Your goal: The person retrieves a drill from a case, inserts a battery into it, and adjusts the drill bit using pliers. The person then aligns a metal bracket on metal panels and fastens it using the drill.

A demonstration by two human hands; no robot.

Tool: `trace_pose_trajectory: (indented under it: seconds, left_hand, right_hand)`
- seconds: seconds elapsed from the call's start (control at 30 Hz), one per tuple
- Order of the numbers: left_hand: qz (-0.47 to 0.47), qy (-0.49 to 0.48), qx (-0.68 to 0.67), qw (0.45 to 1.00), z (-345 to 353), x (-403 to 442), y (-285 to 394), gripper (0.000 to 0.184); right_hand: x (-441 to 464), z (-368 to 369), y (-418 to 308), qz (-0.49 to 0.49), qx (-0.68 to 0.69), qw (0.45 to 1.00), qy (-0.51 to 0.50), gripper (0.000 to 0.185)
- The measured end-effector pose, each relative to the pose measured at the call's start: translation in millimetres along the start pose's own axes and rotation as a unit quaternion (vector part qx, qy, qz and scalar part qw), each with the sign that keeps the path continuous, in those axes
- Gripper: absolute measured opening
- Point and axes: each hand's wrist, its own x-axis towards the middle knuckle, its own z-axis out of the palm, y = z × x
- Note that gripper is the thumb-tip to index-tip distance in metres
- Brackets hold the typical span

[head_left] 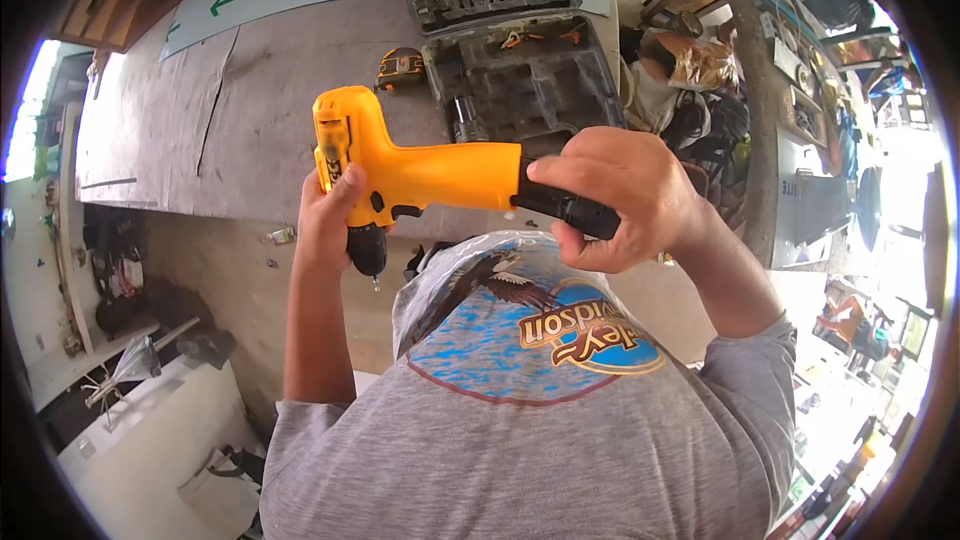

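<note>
A yellow cordless drill (440, 172) lies sideways in the air in front of my chest, its black chuck (367, 250) pointing back toward me. My left hand (325, 215) is closed around the drill's body near the chuck, thumb on its side. At the far end of the handle, my right hand (625, 195) grips a black battery pack (565, 208), with fingers above and thumb below. The battery touches the handle's base; I cannot tell whether it is fully seated.
An open black tool case (525, 75) with sockets in its lid lies on the grey worktable (270, 90). A yellow and black tape measure (401, 67) sits beside it. To the right is a cluttered bench (765, 70); a white surface (150, 440) stands at lower left.
</note>
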Motion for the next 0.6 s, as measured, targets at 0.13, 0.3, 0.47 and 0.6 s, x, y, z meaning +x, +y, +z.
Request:
trace_pose_trajectory:
  seconds: [0.13, 0.3, 0.47, 0.6]
  left_hand:
    - [0.004, -0.018, -0.029, 0.999, 0.0, -1.0, -4.2, 0.059]
    - [0.012, 0.007, -0.081, 0.997, 16.6, -4.2, -1.1, 0.058]
    - [0.009, -0.030, -0.106, 0.994, 16.8, -4.7, -0.3, 0.061]
    - [-0.010, -0.036, -0.150, 0.988, 18.6, -6.5, 0.8, 0.063]
  right_hand:
    - [-4.0, 1.3, -13.7, 0.186, 0.213, 0.957, 0.070, 0.049]
    - [-16.3, 1.3, -15.9, 0.477, 0.642, 0.600, 0.000, 0.062]
    - [-23.1, -12.2, -19.1, 0.395, 0.624, 0.673, 0.036, 0.049]
    - [-24.0, -16.4, -29.6, 0.153, 0.159, 0.966, 0.134, 0.040]
